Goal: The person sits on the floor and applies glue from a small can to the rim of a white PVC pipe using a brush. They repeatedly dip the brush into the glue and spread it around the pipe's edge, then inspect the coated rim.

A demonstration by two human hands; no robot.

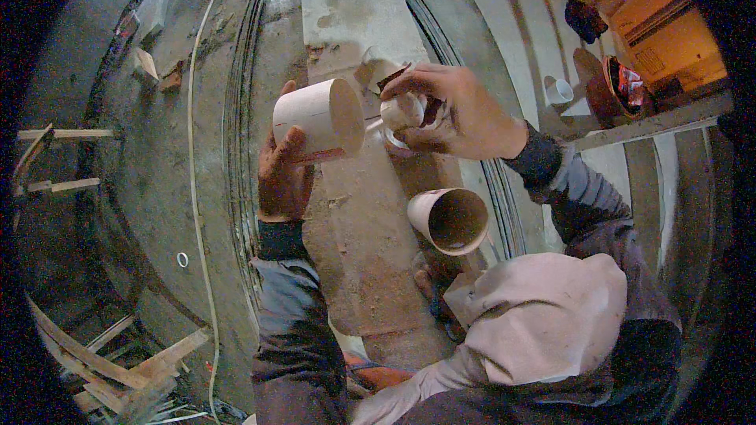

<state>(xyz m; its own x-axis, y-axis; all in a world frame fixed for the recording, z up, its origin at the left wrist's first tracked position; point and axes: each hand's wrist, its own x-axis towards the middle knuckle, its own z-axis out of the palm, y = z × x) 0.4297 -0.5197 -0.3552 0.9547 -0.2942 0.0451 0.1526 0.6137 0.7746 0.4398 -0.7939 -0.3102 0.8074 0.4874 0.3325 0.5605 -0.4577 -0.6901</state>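
White pipe section (311,116) in the left fingers (292,140)

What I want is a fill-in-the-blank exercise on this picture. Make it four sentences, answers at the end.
1. The left hand grips a pale pipe piece whose visible open end faces the picture's ____ (left or right) side.
2. The right hand is closed on a partly hidden object, so ____ hand is empty.
3. A second pipe piece appears ____ (above or below) both hands in the picture.
4. The small ring on the floor is coloured ____.

Missing words: right; neither; below; white.
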